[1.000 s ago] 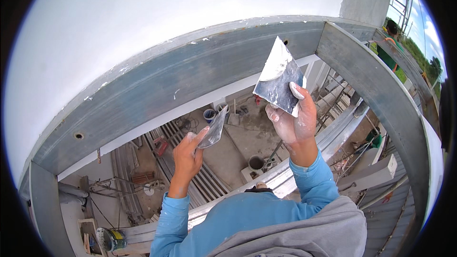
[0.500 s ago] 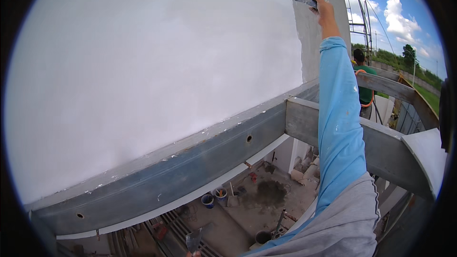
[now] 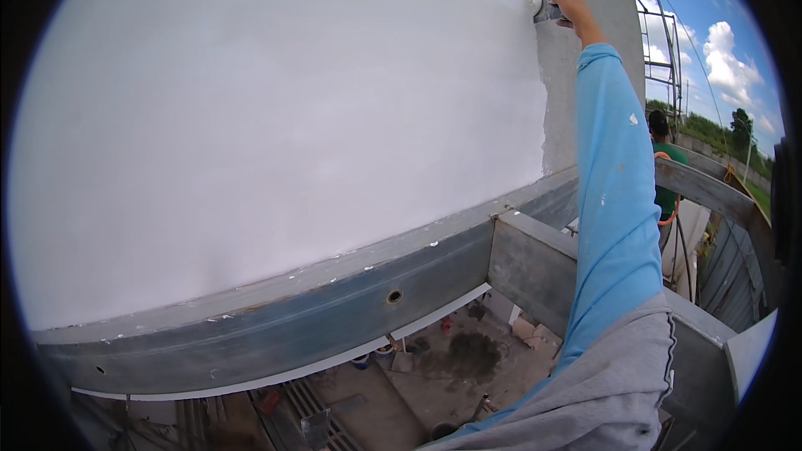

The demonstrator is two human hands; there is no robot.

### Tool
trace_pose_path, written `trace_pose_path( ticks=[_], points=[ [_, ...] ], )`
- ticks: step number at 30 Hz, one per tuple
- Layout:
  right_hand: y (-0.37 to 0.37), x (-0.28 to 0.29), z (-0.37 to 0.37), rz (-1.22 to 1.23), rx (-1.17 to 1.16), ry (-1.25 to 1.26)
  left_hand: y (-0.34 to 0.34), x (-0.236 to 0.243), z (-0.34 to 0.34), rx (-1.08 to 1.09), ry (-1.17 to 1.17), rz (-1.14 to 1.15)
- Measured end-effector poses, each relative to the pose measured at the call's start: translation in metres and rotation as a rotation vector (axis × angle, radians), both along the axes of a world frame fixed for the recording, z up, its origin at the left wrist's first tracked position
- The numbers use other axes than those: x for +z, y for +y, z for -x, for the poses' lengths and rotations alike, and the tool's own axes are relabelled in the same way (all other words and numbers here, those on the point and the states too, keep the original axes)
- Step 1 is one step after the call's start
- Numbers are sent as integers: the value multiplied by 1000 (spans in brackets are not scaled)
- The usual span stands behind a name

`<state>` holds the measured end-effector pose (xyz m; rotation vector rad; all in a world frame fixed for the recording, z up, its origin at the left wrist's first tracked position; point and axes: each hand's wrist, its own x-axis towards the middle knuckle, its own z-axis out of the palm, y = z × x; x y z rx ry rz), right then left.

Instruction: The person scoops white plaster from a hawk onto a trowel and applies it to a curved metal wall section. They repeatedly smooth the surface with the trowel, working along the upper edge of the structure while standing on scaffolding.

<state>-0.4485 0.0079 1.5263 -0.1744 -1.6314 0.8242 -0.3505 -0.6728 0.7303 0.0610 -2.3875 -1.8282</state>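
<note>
My right hand (image 3: 576, 17) reaches far up to the wall, its fingers closed on a wide, flat scraper blade (image 3: 551, 2). White putty (image 3: 535, 0) is heaped at the blade's left edge, right at the border of the white coat (image 3: 334, 117) and the bare grey wall (image 3: 565, 83). At the lower edge stands the blade of a putty knife (image 3: 316, 428). My left hand, whose fingertips showed on that knife a moment earlier, lies below the picture.
A steel beam (image 3: 276, 326) spotted with white runs along the wall's foot, and a cross beam (image 3: 535, 259) joins it. Far below lies a floor with buckets (image 3: 384, 352) and rubble. Scaffolding (image 3: 668, 50) and a person in green (image 3: 666, 171) are off to the right.
My view has shifted. The scraper has come to the edge of the white coat, its putty side now against the wall. My left fingertips have dropped out of the picture.
</note>
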Motion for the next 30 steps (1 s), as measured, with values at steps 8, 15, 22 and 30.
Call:
trace_pose_path(
  ticks=[8, 15, 22, 30],
  points=[
    [-46, 8, 4, -36, -77, -146, -10, -73, 3, 22, -32, -349],
    [-115, 10, 25, -127, -274, -156, -25, -2, -4, 111, 254, 109],
    [-209, 12, 33, -274, -465, -184, -73, 24, -19, 40, 146, 14],
    [-352, -15, 39, -546, -610, 137, -132, 24, -37, 72, 115, -77]
  ],
)
